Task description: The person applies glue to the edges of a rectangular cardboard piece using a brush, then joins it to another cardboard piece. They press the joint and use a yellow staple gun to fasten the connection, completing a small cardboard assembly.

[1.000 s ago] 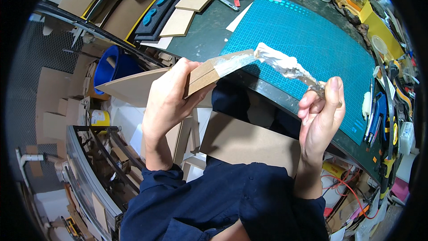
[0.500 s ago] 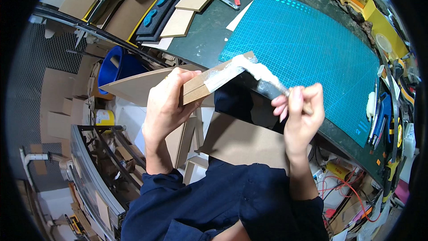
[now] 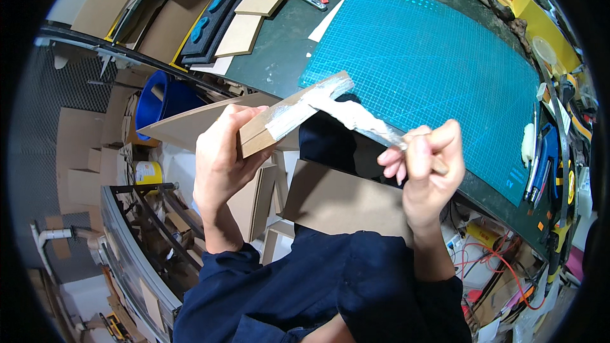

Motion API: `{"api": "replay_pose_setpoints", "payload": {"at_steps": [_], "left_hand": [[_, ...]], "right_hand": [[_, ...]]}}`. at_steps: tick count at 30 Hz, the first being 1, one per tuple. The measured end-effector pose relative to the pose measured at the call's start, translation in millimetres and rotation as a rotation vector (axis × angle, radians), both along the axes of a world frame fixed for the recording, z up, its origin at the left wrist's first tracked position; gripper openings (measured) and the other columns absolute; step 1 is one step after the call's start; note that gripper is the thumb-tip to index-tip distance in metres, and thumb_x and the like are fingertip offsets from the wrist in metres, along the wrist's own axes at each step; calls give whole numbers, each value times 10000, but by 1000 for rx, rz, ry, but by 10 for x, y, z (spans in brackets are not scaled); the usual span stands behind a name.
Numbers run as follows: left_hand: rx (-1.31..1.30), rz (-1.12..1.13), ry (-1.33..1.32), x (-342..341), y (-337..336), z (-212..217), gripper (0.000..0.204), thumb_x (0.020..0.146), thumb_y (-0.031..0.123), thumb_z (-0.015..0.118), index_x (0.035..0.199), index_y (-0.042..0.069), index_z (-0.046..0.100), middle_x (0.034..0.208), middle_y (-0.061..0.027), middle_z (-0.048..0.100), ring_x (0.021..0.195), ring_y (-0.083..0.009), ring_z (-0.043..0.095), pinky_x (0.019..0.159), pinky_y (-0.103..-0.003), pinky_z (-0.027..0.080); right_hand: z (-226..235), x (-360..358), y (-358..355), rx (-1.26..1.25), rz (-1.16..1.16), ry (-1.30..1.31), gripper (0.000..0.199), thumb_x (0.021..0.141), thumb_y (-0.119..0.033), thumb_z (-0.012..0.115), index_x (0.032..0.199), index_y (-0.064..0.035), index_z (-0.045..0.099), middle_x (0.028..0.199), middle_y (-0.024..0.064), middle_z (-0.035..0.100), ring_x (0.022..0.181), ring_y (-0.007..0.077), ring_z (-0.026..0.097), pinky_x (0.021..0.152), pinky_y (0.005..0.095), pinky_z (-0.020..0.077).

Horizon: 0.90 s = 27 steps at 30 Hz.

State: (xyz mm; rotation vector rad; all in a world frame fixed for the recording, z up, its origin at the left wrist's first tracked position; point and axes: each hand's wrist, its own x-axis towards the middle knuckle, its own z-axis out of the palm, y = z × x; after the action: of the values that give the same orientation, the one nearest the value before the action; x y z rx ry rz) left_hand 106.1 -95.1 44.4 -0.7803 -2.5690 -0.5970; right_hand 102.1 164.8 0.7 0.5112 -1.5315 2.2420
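A left hand (image 3: 219, 159) clasps a cardboard piece (image 3: 293, 114) at the frame's centre while the right hand (image 3: 427, 166), at three o'clock, pinches what appears to be clear tape (image 3: 359, 121) over a teal cutting mat (image 3: 426, 70).

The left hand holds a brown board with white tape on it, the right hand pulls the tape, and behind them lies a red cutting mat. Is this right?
Not quite: the cutting mat is teal, not red, as the head view shows. The rest holds: the left hand holds the brown board, and the right hand pulls the white tape.
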Motion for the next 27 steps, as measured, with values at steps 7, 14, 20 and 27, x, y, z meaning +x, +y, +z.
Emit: {"api": "replay_pose_setpoints", "payload": {"at_steps": [7, 14, 20, 27], "left_hand": [[0, -3, 0, -20, 12, 9, 481, 742, 41, 820, 1112, -13, 518, 965, -166, 659, 825, -273, 690, 688, -325, 544], [107, 57, -56, -78, 77, 31, 426, 757, 84, 824, 1089, 11, 568, 911, -138, 653, 787, -280, 682, 678, -328, 540], [47, 89, -82, -119, 143, 147, 415, 783, 114, 814, 1087, 7, 553, 909, -133, 644, 788, -271, 681, 688, -330, 538], [61, 87, -103, -130, 159, 168, 391, 795, 106, 807, 1074, 6, 551, 920, -131, 648, 799, -257, 685, 692, -322, 539]], "right_hand": [[-163, -35, 11, -51, -22, -167, 191, 999, -86, 544, 858, -41, 424, 700, 79, 621, 572, 45, 545, 538, 182, 442], [-364, -160, 57, 108, -217, -269, 238, 1025, -182, 531, 832, -81, 434, 685, 87, 633, 534, 47, 539, 478, 168, 384], [-379, -205, 53, 56, -239, -284, 251, 1027, -210, 529, 836, -77, 436, 691, 90, 638, 539, 46, 545, 480, 168, 390], [-219, -139, 48, 35, -78, -281, 210, 1007, -141, 559, 859, -51, 439, 684, 64, 626, 562, 39, 552, 513, 178, 430]]}}
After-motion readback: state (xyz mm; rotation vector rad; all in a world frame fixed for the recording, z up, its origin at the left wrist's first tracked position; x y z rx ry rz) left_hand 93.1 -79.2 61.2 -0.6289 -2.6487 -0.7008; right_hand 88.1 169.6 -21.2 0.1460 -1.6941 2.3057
